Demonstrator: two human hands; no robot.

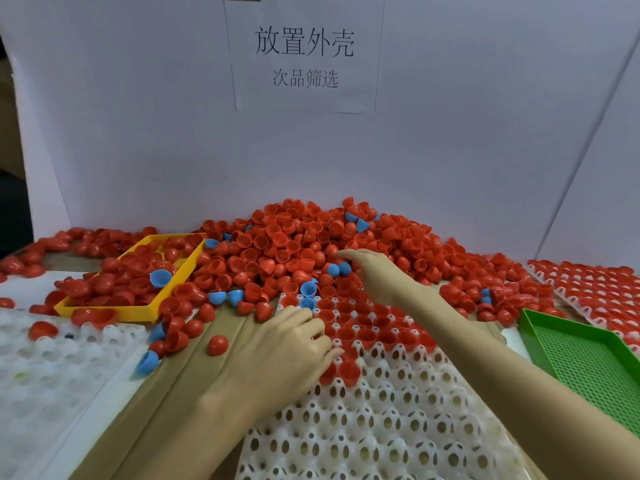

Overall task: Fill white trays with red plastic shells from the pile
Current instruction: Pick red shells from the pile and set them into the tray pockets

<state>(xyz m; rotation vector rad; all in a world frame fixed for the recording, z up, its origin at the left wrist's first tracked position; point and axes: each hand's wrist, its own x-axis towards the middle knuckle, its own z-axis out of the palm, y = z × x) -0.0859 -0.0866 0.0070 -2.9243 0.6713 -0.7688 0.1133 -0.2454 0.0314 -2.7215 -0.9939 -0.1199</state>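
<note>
A big pile of red plastic shells (298,237) lies against the white back board, with a few blue shells mixed in. In front of it a white tray (381,420) with egg-shaped holes holds red shells in its far rows. My left hand (294,344) rests at the tray's left edge, fingers curled over red shells (348,370) there. My right hand (374,271) reaches into the pile's near edge, fingertips among the red shells; whether it holds one is hidden.
A yellow basket (114,310) with red shells stands at the left. A green perforated basket (585,358) sits at the right, behind it a filled white tray (595,289). Another white tray (52,368) lies at the near left. Loose shells dot the brown cardboard (194,382).
</note>
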